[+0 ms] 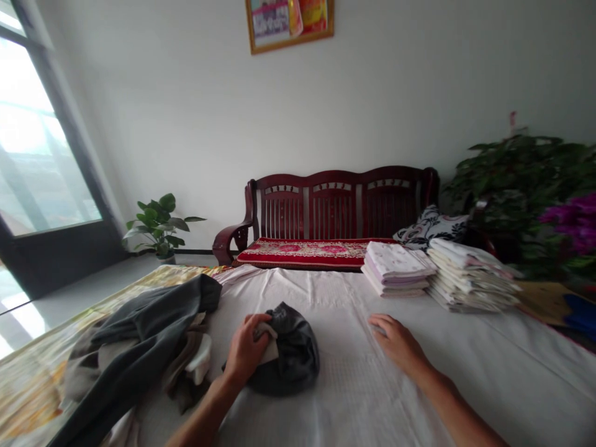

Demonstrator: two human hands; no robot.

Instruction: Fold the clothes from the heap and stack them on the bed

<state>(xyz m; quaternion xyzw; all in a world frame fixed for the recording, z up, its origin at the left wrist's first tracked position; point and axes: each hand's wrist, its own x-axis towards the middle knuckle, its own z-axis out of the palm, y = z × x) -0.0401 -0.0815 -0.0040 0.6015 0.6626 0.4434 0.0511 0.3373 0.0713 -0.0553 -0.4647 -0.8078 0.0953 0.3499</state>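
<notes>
On the white sheet [344,366] lies a dark grey, rounded cloth item [300,347] with a gathered edge; I cannot tell what garment it is. My left hand [248,351] is closed at its left side, the fingers curled round a light beige piece of cloth [270,352] that lies against the dark item. To the right, apart from the cloth, my right hand [398,341] is just over the sheet. Its fingers are bent together, and a small greyish bit shows at them, too blurred to name. Left of my left hand is a heap of dark grey clothes [153,329].
Two stacks of folded cloth stand at the back right: a shorter white and lilac stack [395,264] and a taller cream stack [470,276]. Behind is a dark red wooden bench [330,198] with a patterned cushion [433,226]. Potted plants [161,226] flank it.
</notes>
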